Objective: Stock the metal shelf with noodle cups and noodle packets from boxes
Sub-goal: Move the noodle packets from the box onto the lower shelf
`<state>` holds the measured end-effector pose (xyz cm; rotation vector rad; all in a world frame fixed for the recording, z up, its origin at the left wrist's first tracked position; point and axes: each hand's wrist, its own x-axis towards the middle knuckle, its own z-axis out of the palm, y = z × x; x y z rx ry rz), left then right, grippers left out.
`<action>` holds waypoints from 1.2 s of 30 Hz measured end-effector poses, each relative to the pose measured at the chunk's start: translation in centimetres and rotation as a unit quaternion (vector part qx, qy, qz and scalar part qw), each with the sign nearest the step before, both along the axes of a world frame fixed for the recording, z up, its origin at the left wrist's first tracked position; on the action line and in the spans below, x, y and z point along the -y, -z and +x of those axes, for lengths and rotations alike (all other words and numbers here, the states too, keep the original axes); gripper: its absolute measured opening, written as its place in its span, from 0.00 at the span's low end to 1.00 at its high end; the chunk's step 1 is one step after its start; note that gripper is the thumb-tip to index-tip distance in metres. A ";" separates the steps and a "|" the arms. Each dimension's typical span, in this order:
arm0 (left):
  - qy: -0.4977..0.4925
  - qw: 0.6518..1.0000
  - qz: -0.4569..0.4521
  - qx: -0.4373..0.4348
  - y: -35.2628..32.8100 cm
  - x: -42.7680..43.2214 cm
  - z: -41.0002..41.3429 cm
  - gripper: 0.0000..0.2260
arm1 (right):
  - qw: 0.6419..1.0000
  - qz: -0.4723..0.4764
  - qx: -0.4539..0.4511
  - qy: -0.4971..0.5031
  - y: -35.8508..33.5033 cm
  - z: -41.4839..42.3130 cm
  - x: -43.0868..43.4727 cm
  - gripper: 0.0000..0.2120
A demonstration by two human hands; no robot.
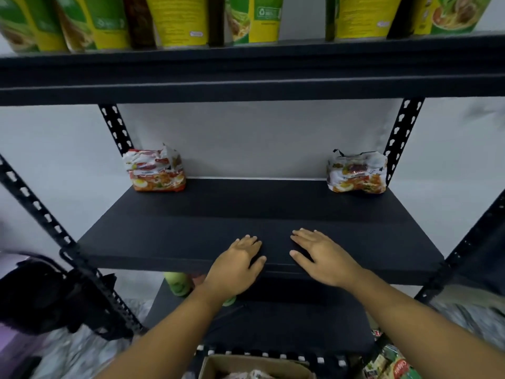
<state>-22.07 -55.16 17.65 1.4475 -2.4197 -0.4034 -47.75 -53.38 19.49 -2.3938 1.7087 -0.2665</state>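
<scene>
A black metal shelf (191,228) fills the head view. Two stacks of red-and-white noodle packets stand at its back: one at the left corner (155,170), one at the right corner (356,173). Several green-and-yellow noodle cups (177,20) line the board above. My left hand (237,263) and my right hand (319,255) lie flat, fingers straight, on the front edge of the middle board. Neither holds anything. A cardboard box (254,367) with packets inside sits below, at the bottom edge.
A green cup (177,283) stands on the lower board, partly hidden by my left wrist. Dark cloth (41,294) hangs at the left upright. Colourful packages (390,365) lie at the bottom right. A white wall stands behind the shelf.
</scene>
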 end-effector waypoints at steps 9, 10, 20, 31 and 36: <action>0.033 0.999 -0.014 -0.032 0.9 -8.0 5.4 0.24 | 0.998 -0.035 0.054 0.004 1.6 5.9 -10.3 0.27; 0.041 0.998 -0.007 -0.037 1.5 -8.9 5.9 0.24 | 0.998 -0.024 0.052 0.004 2.2 6.6 -11.3 0.27; 0.027 0.966 0.252 0.056 15.2 -18.1 12.1 0.19 | 0.969 0.219 -0.027 0.114 14.6 14.1 -22.4 0.28; 0.022 0.923 0.366 0.119 24.7 -21.6 15.4 0.25 | 0.917 0.360 -0.054 0.163 24.2 15.7 -27.5 0.32; 0.012 0.915 0.389 0.108 28.7 -20.6 13.8 0.33 | 0.913 0.384 -0.059 0.127 29.1 14.9 -26.1 0.31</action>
